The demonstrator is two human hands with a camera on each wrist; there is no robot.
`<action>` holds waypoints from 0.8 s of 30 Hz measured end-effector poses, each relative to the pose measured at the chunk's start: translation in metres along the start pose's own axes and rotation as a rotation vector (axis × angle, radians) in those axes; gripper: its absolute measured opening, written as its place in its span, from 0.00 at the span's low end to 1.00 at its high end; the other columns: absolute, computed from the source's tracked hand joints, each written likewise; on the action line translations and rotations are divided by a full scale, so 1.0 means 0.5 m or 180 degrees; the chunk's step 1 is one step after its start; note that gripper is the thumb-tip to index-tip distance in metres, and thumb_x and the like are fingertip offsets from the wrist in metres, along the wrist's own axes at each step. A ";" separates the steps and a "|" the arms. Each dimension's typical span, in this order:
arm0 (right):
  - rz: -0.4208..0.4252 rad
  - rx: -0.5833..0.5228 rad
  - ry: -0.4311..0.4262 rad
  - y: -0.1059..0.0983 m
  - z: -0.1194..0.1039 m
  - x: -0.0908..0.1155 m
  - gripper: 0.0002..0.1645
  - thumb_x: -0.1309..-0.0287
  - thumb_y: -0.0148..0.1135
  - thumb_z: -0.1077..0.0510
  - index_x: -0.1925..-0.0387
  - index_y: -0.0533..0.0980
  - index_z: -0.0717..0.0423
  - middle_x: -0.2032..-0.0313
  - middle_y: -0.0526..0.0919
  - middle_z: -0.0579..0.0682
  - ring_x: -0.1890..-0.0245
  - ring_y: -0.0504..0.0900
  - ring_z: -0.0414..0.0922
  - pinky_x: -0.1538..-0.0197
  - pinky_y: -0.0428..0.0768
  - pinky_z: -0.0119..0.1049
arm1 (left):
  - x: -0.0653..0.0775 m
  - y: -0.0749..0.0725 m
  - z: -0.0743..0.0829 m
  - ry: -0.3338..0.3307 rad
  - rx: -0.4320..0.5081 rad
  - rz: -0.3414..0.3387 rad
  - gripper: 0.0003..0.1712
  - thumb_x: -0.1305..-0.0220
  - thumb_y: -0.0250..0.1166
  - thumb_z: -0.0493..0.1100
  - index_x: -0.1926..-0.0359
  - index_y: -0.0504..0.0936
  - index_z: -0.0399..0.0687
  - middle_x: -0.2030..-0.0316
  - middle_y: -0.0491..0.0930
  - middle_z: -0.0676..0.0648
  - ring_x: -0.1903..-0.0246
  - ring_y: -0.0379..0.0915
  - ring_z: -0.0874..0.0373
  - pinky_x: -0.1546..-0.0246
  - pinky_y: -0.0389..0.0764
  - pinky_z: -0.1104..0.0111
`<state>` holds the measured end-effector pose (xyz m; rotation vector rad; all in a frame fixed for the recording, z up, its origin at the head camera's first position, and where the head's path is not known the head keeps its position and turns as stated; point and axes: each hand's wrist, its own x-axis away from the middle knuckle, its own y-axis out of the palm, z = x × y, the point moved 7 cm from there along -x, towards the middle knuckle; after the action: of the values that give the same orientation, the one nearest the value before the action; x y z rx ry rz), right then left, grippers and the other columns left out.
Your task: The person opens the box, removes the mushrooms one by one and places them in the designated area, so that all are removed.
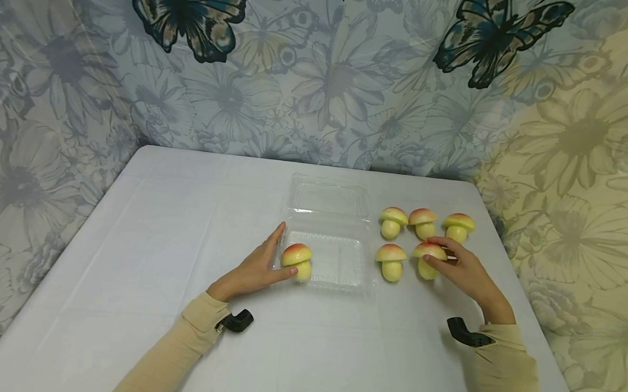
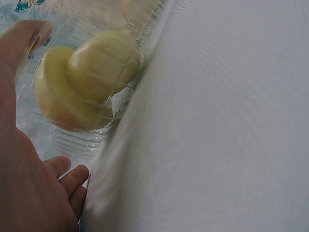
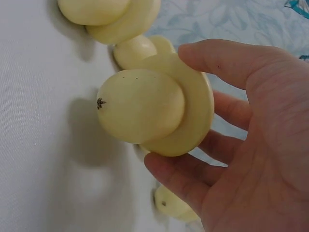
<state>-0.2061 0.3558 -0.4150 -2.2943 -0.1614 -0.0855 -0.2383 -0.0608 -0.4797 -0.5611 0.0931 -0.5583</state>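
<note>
A clear plastic container (image 1: 337, 260) lies with its hinged lid (image 1: 329, 195) folded back flat behind it. One toy mushroom (image 1: 297, 256), red-yellow capped with a pale yellow stem, lies at the left end inside. My left hand (image 1: 257, 266) holds that end, thumb bent over the near rim and fingers along the outer left wall; in the left wrist view the mushroom (image 2: 104, 63) shows through the ribbed plastic. With thumb and fingers around its cap, my right hand (image 1: 462, 270) grips another toy mushroom (image 3: 140, 104), its stem pointing toward the table.
Beside the container stand more toy mushrooms: one (image 1: 392, 262) left of the held one, and a back row of three, left (image 1: 393, 222), middle (image 1: 423, 223) and right (image 1: 458, 226). All are on a white-covered table (image 1: 136, 230) against a floral wall (image 1: 338, 87).
</note>
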 end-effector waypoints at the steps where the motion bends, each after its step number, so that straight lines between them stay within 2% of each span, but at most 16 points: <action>1: 0.0003 0.0009 0.0010 0.001 0.001 -0.001 0.36 0.28 0.59 0.45 0.27 0.65 0.56 0.33 0.74 0.61 0.42 0.78 0.55 0.55 0.79 0.28 | 0.000 0.000 0.000 -0.0007 -0.0007 0.0000 0.64 0.37 0.66 0.65 0.19 0.30 0.63 0.18 0.38 0.46 0.19 0.35 0.49 0.21 0.45 0.46; 4: -0.0009 0.0017 0.0014 0.004 0.003 -0.003 0.35 0.28 0.60 0.45 0.27 0.65 0.55 0.34 0.74 0.60 0.46 0.78 0.42 0.55 0.79 0.28 | 0.000 -0.002 0.002 0.0005 -0.0011 0.0001 0.64 0.37 0.66 0.65 0.19 0.30 0.63 0.18 0.38 0.46 0.19 0.35 0.48 0.21 0.46 0.46; 7: -0.0042 -0.0012 0.0016 0.008 0.004 -0.005 0.35 0.29 0.60 0.45 0.27 0.65 0.55 0.35 0.75 0.60 0.51 0.73 0.27 0.55 0.79 0.28 | 0.000 -0.003 0.002 0.0014 -0.0021 -0.0005 0.64 0.37 0.66 0.65 0.19 0.29 0.63 0.18 0.38 0.46 0.19 0.35 0.49 0.21 0.45 0.46; 9: -0.0063 -0.0038 0.0007 0.010 0.005 -0.007 0.35 0.28 0.60 0.46 0.27 0.65 0.55 0.35 0.75 0.60 0.53 0.72 0.23 0.55 0.79 0.29 | 0.000 -0.003 0.000 0.0027 -0.0016 -0.0001 0.64 0.37 0.66 0.65 0.18 0.30 0.62 0.18 0.38 0.45 0.19 0.35 0.48 0.21 0.45 0.46; 12: -0.0076 -0.0034 0.0009 0.013 0.006 -0.009 0.35 0.28 0.60 0.45 0.27 0.65 0.55 0.35 0.75 0.60 0.52 0.72 0.25 0.55 0.79 0.29 | -0.001 -0.003 -0.003 0.0039 -0.0018 0.0009 0.63 0.37 0.66 0.65 0.18 0.30 0.61 0.18 0.39 0.45 0.19 0.35 0.48 0.21 0.46 0.46; 18: -0.0108 0.0007 0.0066 0.018 0.014 -0.011 0.36 0.28 0.59 0.44 0.27 0.64 0.55 0.33 0.74 0.60 0.45 0.75 0.42 0.54 0.79 0.29 | -0.001 -0.002 -0.005 0.0051 0.0006 0.0013 0.63 0.37 0.66 0.65 0.18 0.31 0.61 0.18 0.39 0.44 0.19 0.36 0.47 0.21 0.46 0.45; 22: -0.0126 0.0002 0.0089 0.020 0.017 -0.013 0.37 0.28 0.59 0.44 0.26 0.63 0.55 0.33 0.73 0.61 0.46 0.75 0.40 0.54 0.78 0.29 | -0.003 -0.002 -0.006 0.0059 -0.0023 0.0020 0.64 0.37 0.66 0.65 0.18 0.31 0.58 0.18 0.40 0.44 0.19 0.36 0.47 0.21 0.46 0.45; 24: -0.0124 -0.0002 0.0092 0.020 0.018 -0.015 0.37 0.28 0.59 0.44 0.26 0.63 0.55 0.33 0.73 0.61 0.48 0.73 0.35 0.54 0.78 0.29 | -0.004 -0.002 -0.006 0.0065 -0.0036 0.0027 0.64 0.37 0.66 0.65 0.18 0.32 0.56 0.18 0.40 0.44 0.19 0.36 0.47 0.21 0.47 0.45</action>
<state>-0.2119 0.3553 -0.4295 -2.2896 -0.1913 -0.1387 -0.2411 -0.0621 -0.4820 -0.5660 0.1179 -0.5556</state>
